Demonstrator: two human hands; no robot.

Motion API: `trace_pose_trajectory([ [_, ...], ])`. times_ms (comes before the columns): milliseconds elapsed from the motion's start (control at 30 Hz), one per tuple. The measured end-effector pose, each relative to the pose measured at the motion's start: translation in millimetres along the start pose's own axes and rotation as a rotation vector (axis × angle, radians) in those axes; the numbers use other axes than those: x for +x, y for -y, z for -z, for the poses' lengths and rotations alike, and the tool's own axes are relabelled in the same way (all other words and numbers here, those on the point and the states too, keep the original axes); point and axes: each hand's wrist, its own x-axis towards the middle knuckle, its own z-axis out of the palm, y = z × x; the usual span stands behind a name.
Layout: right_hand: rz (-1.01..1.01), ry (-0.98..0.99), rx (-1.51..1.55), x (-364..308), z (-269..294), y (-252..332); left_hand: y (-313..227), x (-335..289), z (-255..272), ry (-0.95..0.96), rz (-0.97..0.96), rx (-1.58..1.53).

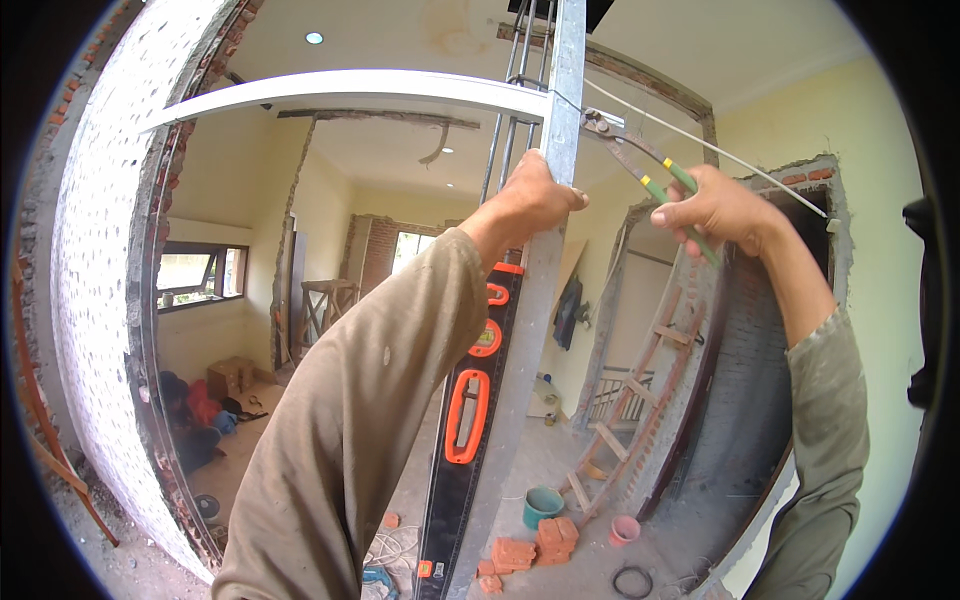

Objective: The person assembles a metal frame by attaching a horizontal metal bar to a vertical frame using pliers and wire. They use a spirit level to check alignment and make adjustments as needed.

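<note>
Left hand [535, 195] grips metal stud [560, 120] against level [470, 410]; right hand [715, 210] closes pliers [640, 160] on tie wire [700, 140]; tie looks unfinished.

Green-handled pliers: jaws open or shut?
Shut: the green-handled pliers, gripped by the right hand, have their tips pinched together on the thin wire.

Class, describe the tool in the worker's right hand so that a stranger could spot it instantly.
Find the upright metal post at centre. Just right of its top, the right hand grips pincers biting a thin wire. Green handles with yellow bands set them apart.
</note>
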Motion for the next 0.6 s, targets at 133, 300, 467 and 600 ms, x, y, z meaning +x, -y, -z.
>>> trace_pose_trajectory([
  [133, 0.019, -0.043, 0.135, -5.9, -26.4, -6.9, 0.6, 2.2, -1.8, -0.04, 0.035, 0.038],
  [300, 0.08, -0.089, 0.143, -6.4, -50.1, -12.1, 5.8, 6.9, -1.3, -0.01, 0.0, -0.016],
  [467, 0.182, -0.431, -0.318, -8.5, -53.3, -20.6, 9.1, 8.1, -3.5, -0.041, 0.005, 0.003],
  [600, 0.301, -0.747, -0.957, -13.5, -33.3, -23.1, 10.2, 8.7, -5.4, -0.062, -0.002, -0.008],
])
